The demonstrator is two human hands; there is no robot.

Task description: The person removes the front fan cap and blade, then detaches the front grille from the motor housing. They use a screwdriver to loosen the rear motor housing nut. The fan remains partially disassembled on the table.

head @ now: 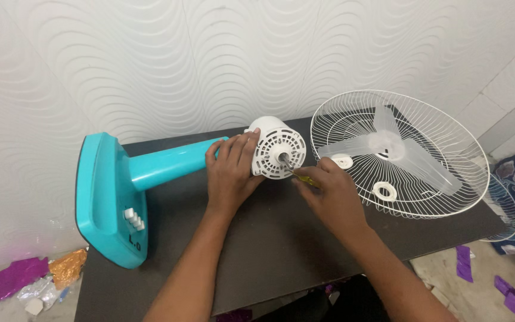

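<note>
A table fan lies on its side on the dark table (269, 238). Its teal base (105, 203) with white buttons stands at the left, and the teal neck (168, 164) runs right to the white motor housing (275, 149). My left hand (230, 173) grips the housing from the left side. My right hand (329, 194) holds a yellow-handled screwdriver (305, 177), its tip at the vented face of the housing near the metal shaft (284, 158).
A white wire fan guard (442, 137) lies at the right with a clear three-blade propeller (388, 146) and two white rings (384, 191) in it. A second guard (505, 209) hangs off the table's right edge. Foil scraps (37, 277) litter the floor.
</note>
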